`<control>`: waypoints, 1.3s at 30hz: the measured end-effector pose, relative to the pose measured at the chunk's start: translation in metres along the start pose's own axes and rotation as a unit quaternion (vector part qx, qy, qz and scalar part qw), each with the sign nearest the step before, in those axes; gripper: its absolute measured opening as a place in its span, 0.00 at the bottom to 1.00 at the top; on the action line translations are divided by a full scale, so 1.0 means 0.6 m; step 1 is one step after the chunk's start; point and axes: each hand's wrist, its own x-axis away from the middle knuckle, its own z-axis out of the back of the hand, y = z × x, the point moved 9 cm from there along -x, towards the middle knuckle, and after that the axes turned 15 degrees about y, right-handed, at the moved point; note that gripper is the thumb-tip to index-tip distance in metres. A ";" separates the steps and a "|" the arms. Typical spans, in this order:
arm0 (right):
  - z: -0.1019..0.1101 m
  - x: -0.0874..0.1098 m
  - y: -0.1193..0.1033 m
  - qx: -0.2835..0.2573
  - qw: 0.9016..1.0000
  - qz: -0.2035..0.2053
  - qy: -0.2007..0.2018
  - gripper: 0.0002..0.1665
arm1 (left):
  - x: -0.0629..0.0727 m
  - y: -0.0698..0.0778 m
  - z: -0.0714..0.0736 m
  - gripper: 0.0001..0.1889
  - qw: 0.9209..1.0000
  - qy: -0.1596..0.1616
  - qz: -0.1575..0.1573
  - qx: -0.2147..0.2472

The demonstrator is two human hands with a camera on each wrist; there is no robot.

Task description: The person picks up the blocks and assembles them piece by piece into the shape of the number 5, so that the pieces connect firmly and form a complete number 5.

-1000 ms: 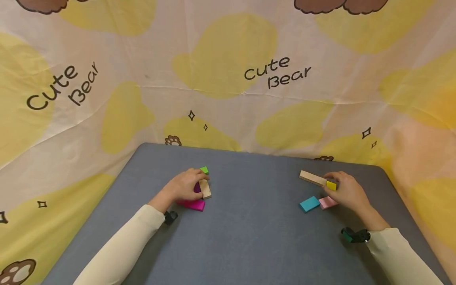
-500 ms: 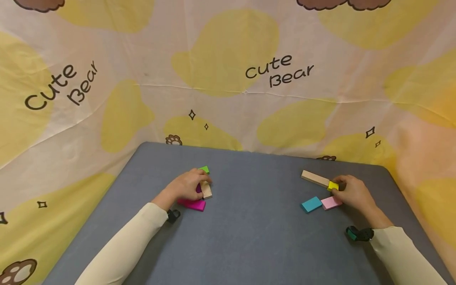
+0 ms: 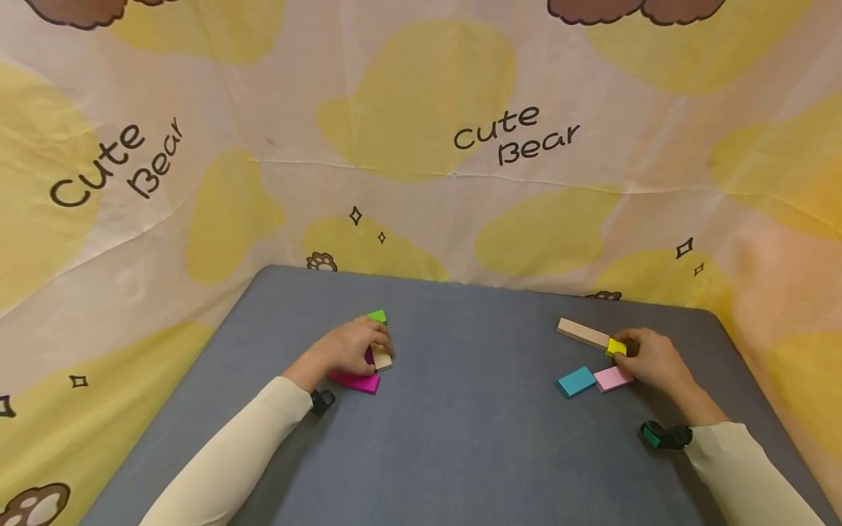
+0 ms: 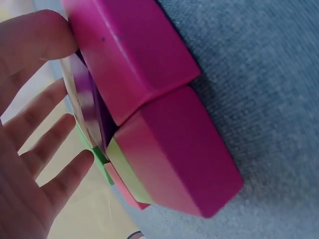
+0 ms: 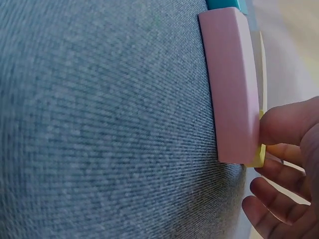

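In the head view my left hand (image 3: 349, 347) arches over a group of blocks, thumb and index finger at a plain wooden block (image 3: 384, 360). A purple block (image 4: 92, 99) stands beside it, partly covered by the hand. Two magenta blocks (image 4: 184, 149) lie end to end in front; a green block (image 3: 378, 316) sits beyond the hand. On the right, my right hand (image 3: 658, 361) pinches a small yellow block (image 3: 615, 347) between thumb and index finger, at the near end of a long wooden strip (image 3: 582, 333). The other right fingers are loosely bent.
A pink block (image 3: 612, 378) and a blue block (image 3: 576, 382) lie end to end just in front of the right hand. Pale green (image 4: 129, 172) and coral (image 4: 124, 186) blocks show in the left wrist view. A printed cloth (image 3: 421, 146) borders the grey table (image 3: 460, 431).
My left fingers have come nearer over the wooden block, covering more of it. The right hand shifted slightly right, then stayed at the yellow block.
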 end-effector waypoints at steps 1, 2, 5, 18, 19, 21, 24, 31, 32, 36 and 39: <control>0.003 0.004 0.001 0.001 1.000 0.000 0.001 0.22 | -0.002 0.003 -0.003 0.18 1.000 -0.002 -0.007 -0.001; 0.007 0.008 0.002 0.002 1.000 0.000 0.002 0.22 | -0.004 0.007 -0.005 0.18 1.000 -0.004 -0.012 -0.001; 0.017 0.016 0.007 0.006 1.000 -0.005 0.005 0.22 | -0.011 0.014 -0.008 0.17 1.000 -0.006 -0.022 -0.006; 0.048 0.006 -0.029 -0.005 0.999 0.024 0.042 0.21 | -0.027 0.019 -0.008 0.15 0.998 0.020 -0.056 -0.017; 0.052 0.005 -0.032 -0.006 0.999 0.028 0.045 0.21 | -0.030 0.020 -0.010 0.15 0.998 0.021 -0.058 -0.013; 0.057 0.003 -0.040 -0.008 0.998 0.031 0.047 0.21 | -0.035 0.023 -0.012 0.14 0.998 0.020 -0.058 -0.012; 0.056 0.001 -0.056 -0.016 0.998 0.040 0.046 0.21 | -0.042 0.024 -0.014 0.14 0.998 0.019 -0.058 -0.017; 0.034 -0.006 -0.116 -0.046 0.995 0.080 0.044 0.17 | -0.055 0.028 -0.010 0.15 0.998 0.040 -0.049 -0.002; 0.029 -0.008 -0.125 -0.051 0.994 0.088 0.045 0.17 | -0.057 0.029 -0.009 0.15 0.998 0.044 -0.047 0.006; 0.008 -0.017 -0.164 -0.069 0.991 0.110 0.044 0.17 | -0.067 0.034 -0.009 0.16 0.997 0.053 -0.035 0.032; -0.013 -0.027 -0.193 -0.085 0.989 0.114 0.033 0.17 | -0.075 0.035 -0.006 0.16 0.997 0.066 -0.029 0.033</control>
